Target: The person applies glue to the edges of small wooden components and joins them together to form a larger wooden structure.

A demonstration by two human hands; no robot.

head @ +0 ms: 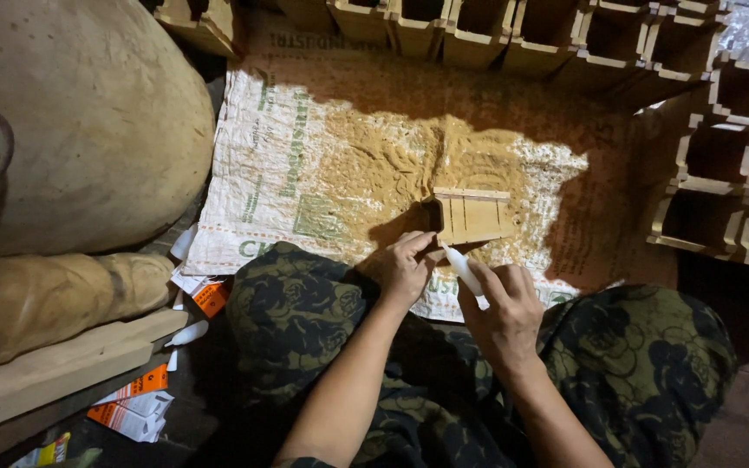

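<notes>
— What do you have in your hands right now?

— Your left hand [405, 264] pinches the near left corner of a small wooden box [472, 215], fingers curled narrow around its edge. Your right hand [504, 312] is closed around a small white glue tube [464, 270], with its nozzle pointing up and left, right at the box's near edge.

— And where does the box sit?

— It rests on a woven sack [305, 165] spread on the floor and dusted with sawdust [392, 165], just beyond your knees, in the bright patch of light. You sit with your legs in dark floral-patterned trousers [305, 312] framing the work.

— What else lies around you?

— Rows of similar open wooden boxes [721, 156] stand along the far edge and to your right. To your left there is a large rounded tan bulk [80, 121], some wooden boards [62, 364], and a few orange and white cartons [136, 403] scattered on the floor.
</notes>
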